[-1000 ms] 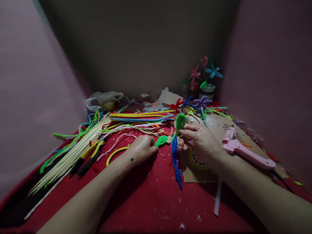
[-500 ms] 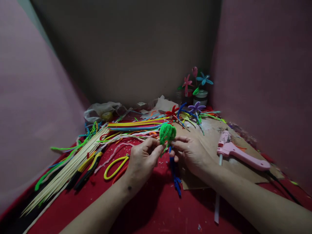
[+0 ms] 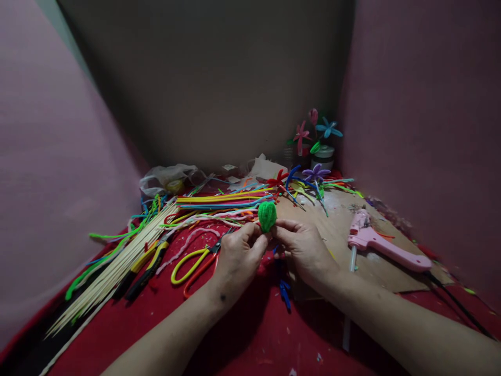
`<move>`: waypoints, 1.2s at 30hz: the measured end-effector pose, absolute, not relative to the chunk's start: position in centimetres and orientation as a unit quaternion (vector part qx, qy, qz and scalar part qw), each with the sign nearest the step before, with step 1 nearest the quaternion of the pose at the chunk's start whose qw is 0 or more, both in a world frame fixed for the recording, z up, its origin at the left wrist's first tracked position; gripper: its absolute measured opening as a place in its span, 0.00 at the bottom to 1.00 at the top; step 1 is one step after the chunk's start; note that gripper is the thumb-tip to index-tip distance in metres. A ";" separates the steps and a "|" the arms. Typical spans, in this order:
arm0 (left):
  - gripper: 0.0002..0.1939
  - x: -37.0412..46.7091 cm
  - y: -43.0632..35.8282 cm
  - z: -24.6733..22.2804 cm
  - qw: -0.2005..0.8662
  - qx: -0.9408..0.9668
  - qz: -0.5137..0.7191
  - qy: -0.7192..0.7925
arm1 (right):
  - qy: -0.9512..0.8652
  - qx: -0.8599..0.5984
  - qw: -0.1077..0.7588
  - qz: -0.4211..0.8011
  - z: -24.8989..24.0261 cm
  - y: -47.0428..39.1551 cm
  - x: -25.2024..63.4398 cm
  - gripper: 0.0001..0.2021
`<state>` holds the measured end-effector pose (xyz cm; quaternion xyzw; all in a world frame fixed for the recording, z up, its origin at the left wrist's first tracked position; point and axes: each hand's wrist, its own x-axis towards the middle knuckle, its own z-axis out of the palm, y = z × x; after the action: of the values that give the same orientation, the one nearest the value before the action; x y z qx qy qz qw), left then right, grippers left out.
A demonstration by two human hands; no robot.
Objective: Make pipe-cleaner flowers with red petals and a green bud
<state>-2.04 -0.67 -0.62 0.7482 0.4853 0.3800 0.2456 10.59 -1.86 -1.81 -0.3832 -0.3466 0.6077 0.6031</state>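
Note:
A fuzzy green pipe-cleaner bud stands upright between my hands, rounded and compact. My left hand pinches its lower end with thumb and forefinger from the left. From the right, the fingertips of my right hand close on the same lower end. Beneath my right fingers a blue pipe-cleaner piece shows, its upper part hidden by the hand. Scissors with a yellow and an orange handle lie just left of my left hand.
Wooden sticks, black-and-yellow pliers and coloured pipe cleaners lie left. Rightward, a pink glue gun rests on cardboard. Behind are a purple flower, a red flower and a lidded jar.
The green loops, spread and open before, are now drawn into a tight, smaller bud. My left hand has shifted slightly right, and more of the scissors shows.

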 end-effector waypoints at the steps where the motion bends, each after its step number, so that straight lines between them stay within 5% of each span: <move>1: 0.10 -2.1 -0.6 -0.6 0.247 0.749 0.378 0.485 | -0.350 -0.379 0.603 0.609 -1.9 -1.8 10.6 0.13; 11: 0.10 -2.4 -0.2 -0.5 0.215 0.782 0.336 0.480 | -0.387 -0.372 0.572 0.620 -1.9 -2.2 10.9 0.09; 19: 0.07 -2.6 -0.2 -0.6 0.045 0.841 0.275 0.465 | -0.390 -0.369 0.556 0.634 -1.9 -2.4 10.8 0.08; 36: 0.10 -3.2 -0.1 -1.2 -0.119 0.880 0.289 0.357 | -0.379 -0.325 0.525 0.689 -1.9 -2.0 11.7 0.09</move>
<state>-3.22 -0.11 -1.16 0.8802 0.3572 0.2887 -0.1194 11.67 -1.97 -1.88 -0.3250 -0.3786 0.6894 0.5251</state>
